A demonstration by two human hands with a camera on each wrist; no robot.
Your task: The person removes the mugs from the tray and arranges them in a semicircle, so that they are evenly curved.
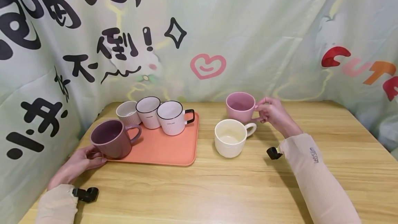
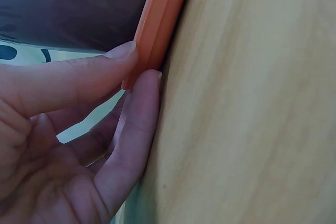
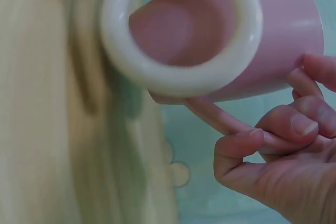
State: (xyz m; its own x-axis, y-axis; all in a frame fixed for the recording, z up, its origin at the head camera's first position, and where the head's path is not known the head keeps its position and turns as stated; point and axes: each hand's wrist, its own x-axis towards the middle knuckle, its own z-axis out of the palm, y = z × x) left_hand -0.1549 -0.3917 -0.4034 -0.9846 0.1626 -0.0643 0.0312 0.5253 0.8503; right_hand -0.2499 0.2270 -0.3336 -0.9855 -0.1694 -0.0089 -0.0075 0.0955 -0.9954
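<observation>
- Right-hand grip [image 1: 273, 115] is narrow, pinching the pink cup [image 1: 239, 114] by its handle alone; with the cup's weight off to one side, a loose pinch could let it twist or tip.
- The pink cup is right of the orange tray [image 1: 161, 151], just behind the cream cup [image 1: 230, 143]. Its underside seems to show in the right wrist view, so it is probably off the tabletop [image 1: 217, 193], but the cream handle [image 3: 181, 81] blocks too much to be sure.
- Bringing the pink cup low and toward the person could knock the cream cup's rim or catch its handle, because both stand so close to the cup's near side.
- Left-hand grip [image 1: 79, 163] is also narrow: thumb and fingers pinch the tray's edge by its near left corner.
- A tug or lift there could tilt the tray, and the purple mug [image 1: 115, 145] would likely slide or topple first, as it stands right beside that corner.
- Two black-rimmed mugs, the left one [image 1: 148, 115] and the right one [image 1: 171, 122], crowd together beside a white ribbed cup [image 1: 127, 114]; a jolt could make them clink or chip.
- The right one's black handle [image 1: 190, 116] points toward the tray's right edge, where a passing cup might snag it.
</observation>
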